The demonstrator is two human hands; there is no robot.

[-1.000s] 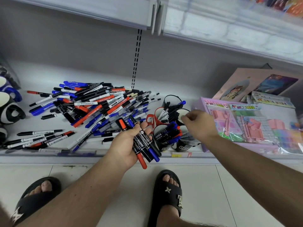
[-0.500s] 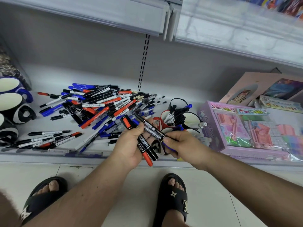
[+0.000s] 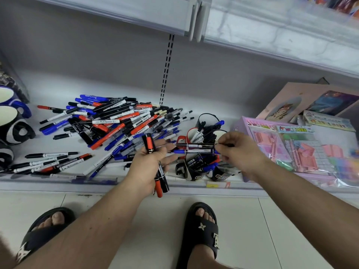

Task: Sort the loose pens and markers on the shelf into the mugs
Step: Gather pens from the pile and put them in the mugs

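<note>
A big heap of loose pens and markers (image 3: 120, 123), red, blue and black, lies on the white shelf (image 3: 48, 183). My left hand (image 3: 149, 167) grips a bundle of markers (image 3: 160, 181), one with a red cap sticking up. My right hand (image 3: 239, 152) pinches two markers (image 3: 194, 148), one black and one blue, held level above the mugs. Several mugs (image 3: 194, 171) stand near the shelf's front edge, to the right of the heap, with markers in them. A red-handled mug (image 3: 189, 135) and a black mug (image 3: 207, 121) stand behind.
More mugs, blue and black-and-white (image 3: 13, 121), stand at the shelf's left end. A small row of pens (image 3: 50, 162) lies at the front left. A pink boxed toy set (image 3: 291, 150) sits to the right of the mugs. An upper shelf (image 3: 194, 18) overhangs. My sandalled feet are on the tiled floor.
My right hand pulled markers out of the left hand's bundle and carried them rightward, now over the mugs. The left hand's bundle is smaller and has shifted slightly.
</note>
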